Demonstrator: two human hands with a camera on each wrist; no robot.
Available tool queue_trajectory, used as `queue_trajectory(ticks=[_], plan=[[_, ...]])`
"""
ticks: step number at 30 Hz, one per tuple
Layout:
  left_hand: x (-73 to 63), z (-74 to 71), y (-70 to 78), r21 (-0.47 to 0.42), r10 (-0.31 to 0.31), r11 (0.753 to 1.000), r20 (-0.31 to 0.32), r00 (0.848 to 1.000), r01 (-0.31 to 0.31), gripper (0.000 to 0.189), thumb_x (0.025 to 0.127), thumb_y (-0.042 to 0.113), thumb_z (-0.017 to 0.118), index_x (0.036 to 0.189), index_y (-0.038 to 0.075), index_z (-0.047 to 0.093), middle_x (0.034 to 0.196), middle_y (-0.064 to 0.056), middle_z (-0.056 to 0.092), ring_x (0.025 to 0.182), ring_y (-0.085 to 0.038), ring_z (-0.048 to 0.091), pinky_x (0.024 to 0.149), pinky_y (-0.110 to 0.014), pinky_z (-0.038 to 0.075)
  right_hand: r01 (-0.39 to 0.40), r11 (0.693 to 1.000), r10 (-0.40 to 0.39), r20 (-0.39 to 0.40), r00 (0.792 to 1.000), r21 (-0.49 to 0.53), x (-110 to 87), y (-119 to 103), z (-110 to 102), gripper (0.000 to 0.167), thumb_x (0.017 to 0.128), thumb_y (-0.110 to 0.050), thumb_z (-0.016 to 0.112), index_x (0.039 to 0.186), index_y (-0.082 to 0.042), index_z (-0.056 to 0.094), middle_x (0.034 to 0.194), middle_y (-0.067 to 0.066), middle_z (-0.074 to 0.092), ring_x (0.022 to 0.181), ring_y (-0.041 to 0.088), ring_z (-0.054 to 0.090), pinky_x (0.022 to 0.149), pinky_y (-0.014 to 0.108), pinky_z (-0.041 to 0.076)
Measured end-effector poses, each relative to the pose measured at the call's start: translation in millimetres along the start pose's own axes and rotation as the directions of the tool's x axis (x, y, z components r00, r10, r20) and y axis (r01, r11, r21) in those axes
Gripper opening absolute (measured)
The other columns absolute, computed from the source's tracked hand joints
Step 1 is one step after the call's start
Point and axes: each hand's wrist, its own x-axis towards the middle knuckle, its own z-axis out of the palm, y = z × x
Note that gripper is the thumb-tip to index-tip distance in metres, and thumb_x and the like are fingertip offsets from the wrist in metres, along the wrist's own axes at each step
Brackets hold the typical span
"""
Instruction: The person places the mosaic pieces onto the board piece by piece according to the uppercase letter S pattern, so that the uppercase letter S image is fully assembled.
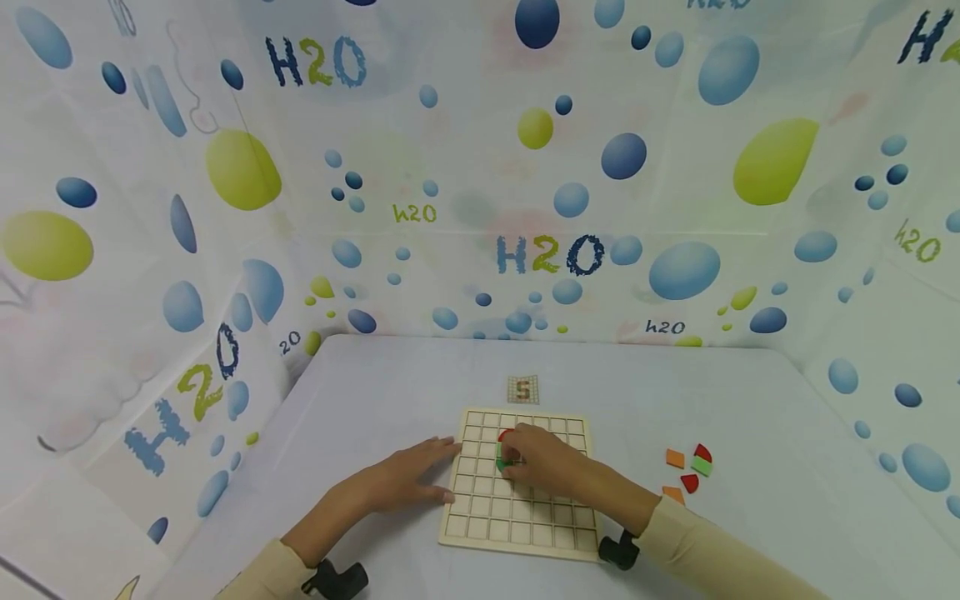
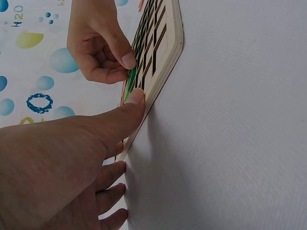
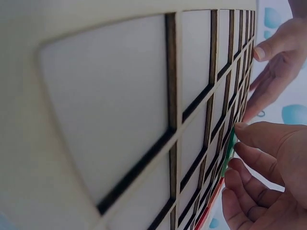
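Note:
A wooden grid board with square cells lies on the white table. My right hand is over its upper middle, thumb and fingertips pinching a green piece down at the cells. In the right wrist view, the thumb and index finger meet the green piece at its edge. A red piece sits in the grid just above, partly covered by the fingers. At the board's left edge, my left hand rests with its fingers extended, and its thumb touches the rim.
Behind the board lies a small pattern card with an S-like figure on a grid. To the right are several loose pieces, including an orange square, a red quarter-round and a light green square. A printed curtain surrounds the table.

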Motion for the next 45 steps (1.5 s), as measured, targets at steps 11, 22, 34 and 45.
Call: queue_trajectory(ticks=[11, 22, 34, 45], plan=[[4.1, 0.0, 1.2, 0.006, 0.007, 1.000, 0.002, 1.000, -0.007, 0.083, 0.097, 0.052, 0.073, 0.163, 0.013, 0.042, 0.171, -0.010, 0.037, 0.160, -0.036, 0.029, 0.126, -0.062, 0.030, -0.019, 1.000, 0.019, -0.014, 1.000, 0.013, -4.1, 3.8, -4.6, 0.008, 0.098, -0.019, 0.078, 0.098, -0.015, 0.070, 0.099, -0.006, 0.063, 0.091, 0.008, 0.058, 0.081, 0.030, 0.055], [6.3, 0.3, 5.5, 0.019, -0.016, 1.000, 0.001, 1.000, 0.016, 0.083, 0.095, 0.051, 0.075, 0.162, 0.013, 0.043, 0.170, -0.010, 0.038, 0.160, -0.035, 0.029, 0.125, -0.063, 0.031, -0.146, 0.987, 0.153, -0.105, 0.983, 0.065, -24.5, 38.3, -24.8, 0.007, 0.097, -0.013, 0.076, 0.093, -0.015, 0.071, 0.091, -0.002, 0.061, 0.084, 0.013, 0.057, 0.073, 0.032, 0.053], [6.5, -0.4, 7.8, 0.008, -0.021, 1.000, 0.013, 1.000, 0.021, 0.083, 0.095, 0.050, 0.075, 0.162, 0.013, 0.043, 0.170, -0.010, 0.037, 0.160, -0.036, 0.028, 0.125, -0.064, 0.030, -0.245, 0.964, 0.260, -0.176, 0.949, 0.102, -66.8, 78.3, -52.8, 0.007, 0.098, -0.015, 0.075, 0.104, -0.013, 0.072, 0.098, -0.002, 0.063, 0.090, 0.014, 0.058, 0.075, 0.030, 0.054], [3.5, -0.1, 6.3, -0.003, -0.028, 1.000, 0.013, 1.000, 0.028, 0.083, 0.096, 0.050, 0.075, 0.162, 0.014, 0.042, 0.170, -0.010, 0.037, 0.160, -0.037, 0.028, 0.125, -0.063, 0.030, -0.332, 0.925, 0.371, -0.244, 0.896, 0.186, -134.2, 142.9, -94.2, 0.034, 0.100, -0.017, 0.073, 0.129, 0.000, 0.068, 0.124, 0.019, 0.068, 0.112, 0.036, 0.067, 0.093, 0.048, 0.063]])
